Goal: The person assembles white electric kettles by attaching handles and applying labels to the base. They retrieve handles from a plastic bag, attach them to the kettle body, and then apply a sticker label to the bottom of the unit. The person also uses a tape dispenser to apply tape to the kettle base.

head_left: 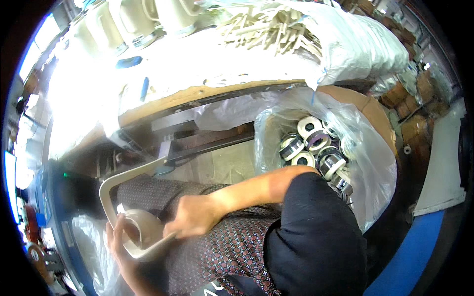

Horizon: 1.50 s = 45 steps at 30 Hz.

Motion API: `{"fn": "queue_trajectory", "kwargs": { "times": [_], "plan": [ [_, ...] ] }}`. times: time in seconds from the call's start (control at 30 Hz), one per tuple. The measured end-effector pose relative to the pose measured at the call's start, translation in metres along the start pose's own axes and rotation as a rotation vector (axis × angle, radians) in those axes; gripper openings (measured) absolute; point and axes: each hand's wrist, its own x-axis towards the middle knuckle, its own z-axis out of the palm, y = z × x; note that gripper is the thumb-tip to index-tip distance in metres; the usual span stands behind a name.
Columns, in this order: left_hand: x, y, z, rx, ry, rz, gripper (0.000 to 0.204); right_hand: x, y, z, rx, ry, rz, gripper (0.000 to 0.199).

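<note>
Low in front of me, over my lap, is a cream plastic round part [149, 228] with a curved opening. My left hand [117, 239] grips its left side, thumb up along the edge. A long cream C-shaped handle [104, 193] bends round from beside this part up toward the table's underside; I cannot tell whether the two are joined. My right hand [193, 217] is closed near the handle's lower end, fingers curled at its tip. Whether it also holds a small tool is hidden. Several cream jugs with handles [173, 17] stand on the table at the far left.
A white worktable [197, 66] with a wooden edge spans the far side. On it lie a pile of cream strips [269, 29], a white sack [360, 42] and blue items [129, 62]. At my right, a plastic-lined box [373, 163] holds several black-and-white rings [316, 140].
</note>
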Motion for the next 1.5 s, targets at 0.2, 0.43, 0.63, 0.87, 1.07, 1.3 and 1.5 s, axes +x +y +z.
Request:
{"fn": "queue_trajectory", "kwargs": {
  "times": [0.2,0.43,0.63,0.87,1.07,1.3,1.5],
  "plan": [
    [-0.088,-0.051,-0.011,-0.609,0.182,-0.394,0.047,0.129,0.019,-0.006,-0.330,0.613,-0.322,0.033],
    [-0.112,-0.028,-0.019,-0.261,0.819,-0.149,0.091,0.145,0.090,0.114,1.028,0.122,0.710,0.028],
    [-0.135,-0.024,-0.014,-0.070,0.788,-0.253,0.090,0.188,0.054,0.131,1.332,0.367,0.671,0.036],
    [-0.127,-0.034,-0.003,-0.080,0.750,-0.305,0.107,0.185,0.054,0.145,1.308,0.443,0.606,0.031],
    [-0.133,-0.018,-0.010,-0.371,0.617,-0.228,0.122,0.193,0.065,0.138,1.014,-0.123,0.650,0.019],
    [-0.135,-0.101,0.003,-0.533,0.805,-1.145,0.087,0.207,0.065,0.129,1.109,-0.056,0.613,0.018],
    [-0.140,-0.109,0.029,-1.804,1.043,-0.762,0.056,0.220,0.058,0.108,0.372,0.191,0.204,0.052]
  ]
}}
